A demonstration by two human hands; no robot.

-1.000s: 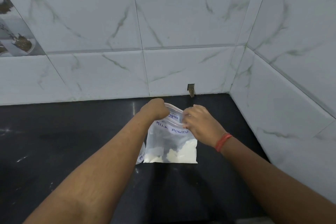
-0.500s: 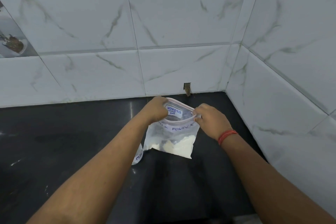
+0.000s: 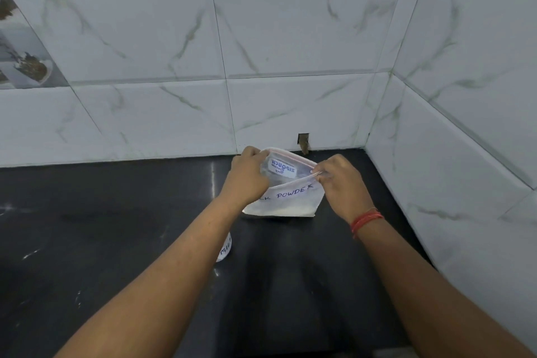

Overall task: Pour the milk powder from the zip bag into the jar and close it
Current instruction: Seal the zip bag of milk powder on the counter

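Observation:
A clear zip bag (image 3: 290, 197) marked "MILK POWDER" with white powder in its bottom is held above the black counter (image 3: 101, 227). My left hand (image 3: 247, 180) pinches the bag's top left edge. My right hand (image 3: 340, 183) pinches the top right edge. The bag's mouth gapes between them, showing a label on the inner back wall. The jar (image 3: 226, 250) stands below my left forearm, which hides most of it; only a white labelled part of its side shows.
White marble-look tiled walls meet in a corner at the back right (image 3: 374, 113). A small notch (image 3: 303, 141) sits in the back wall just behind the bag. The black counter stretches far to the left.
The bag's zip has come apart: my hands drew its two sides away from each other, and the mouth is now wide. The bag has tilted, its bottom swinging away.

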